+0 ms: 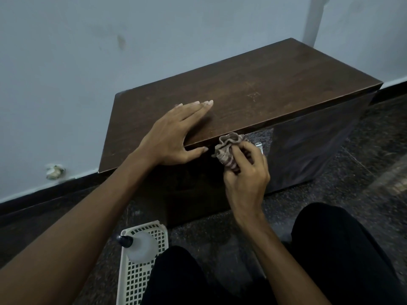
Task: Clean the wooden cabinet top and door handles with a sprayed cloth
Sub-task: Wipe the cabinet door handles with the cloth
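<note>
Bunched up in the right grip [246,172] is the cloth [229,150], fingers curled round it and pushing it against the cabinet's front face, just under the front edge of the top. The door handle [260,148] is that shiny sliver peeking out at roughly 3 o'clock from the cloth, right by the fingertips. Too little of it shows to call its long axis, tbh. The left grip [176,137] lies flat and relaxed on the cabinet top [275,84], thumb over the front edge, holding nothing, looks like it's just bracing. The top itself runs long from about 8 o'clock to 2 o'clock. I'd say handle wiping is the step in hand, and the right grip is clearly the nearer one, so a short slide toward 3 o'clock should cover it. The spray bottle [141,247] sits in the white basket [134,287] on the floor, down at 7 o'clock.
</note>
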Action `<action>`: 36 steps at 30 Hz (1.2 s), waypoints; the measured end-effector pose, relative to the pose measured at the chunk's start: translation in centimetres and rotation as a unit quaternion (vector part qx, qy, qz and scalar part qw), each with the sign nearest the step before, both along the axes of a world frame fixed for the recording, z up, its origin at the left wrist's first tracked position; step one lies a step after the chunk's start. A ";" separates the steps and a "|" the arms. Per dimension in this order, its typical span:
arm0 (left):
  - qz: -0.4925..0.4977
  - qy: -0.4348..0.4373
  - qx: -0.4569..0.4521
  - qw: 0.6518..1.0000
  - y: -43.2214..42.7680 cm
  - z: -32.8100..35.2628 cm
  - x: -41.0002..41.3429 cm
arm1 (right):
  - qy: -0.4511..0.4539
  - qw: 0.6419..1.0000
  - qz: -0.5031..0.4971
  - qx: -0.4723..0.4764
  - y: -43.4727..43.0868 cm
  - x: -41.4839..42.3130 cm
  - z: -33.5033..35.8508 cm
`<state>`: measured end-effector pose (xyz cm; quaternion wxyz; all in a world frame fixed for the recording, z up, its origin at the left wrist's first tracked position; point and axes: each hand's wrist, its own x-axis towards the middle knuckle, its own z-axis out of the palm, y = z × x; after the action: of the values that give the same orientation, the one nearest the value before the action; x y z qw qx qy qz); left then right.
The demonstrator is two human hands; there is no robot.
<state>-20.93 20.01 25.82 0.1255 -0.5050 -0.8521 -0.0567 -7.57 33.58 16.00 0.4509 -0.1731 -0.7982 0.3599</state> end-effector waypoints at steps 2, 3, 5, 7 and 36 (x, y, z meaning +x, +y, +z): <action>0.000 0.008 -0.002 1.000 0.0 0.0 0.0 | 0.020 0.998 -0.002 -0.061 -0.5 -0.2 0.3; 0.000 0.011 -0.002 1.000 0.0 0.0 0.0 | 0.026 0.995 -0.003 -0.091 -0.8 -0.3 0.4; -0.003 0.016 -0.002 1.000 -0.1 0.0 0.0 | 0.023 0.993 -0.007 -0.116 -1.5 -0.5 0.5; -0.008 0.012 -0.002 1.000 0.0 0.0 0.1 | 0.004 0.998 0.004 -0.066 -1.7 -0.3 0.4; -0.010 -0.066 -0.038 0.997 0.3 -0.1 -0.3 | 0.034 0.988 0.009 -0.151 0.4 0.6 -4.1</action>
<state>-21.19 20.27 25.70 0.0496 -0.5134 -0.8547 -0.0591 -7.01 33.94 11.94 0.4430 -0.2195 -0.7208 0.4858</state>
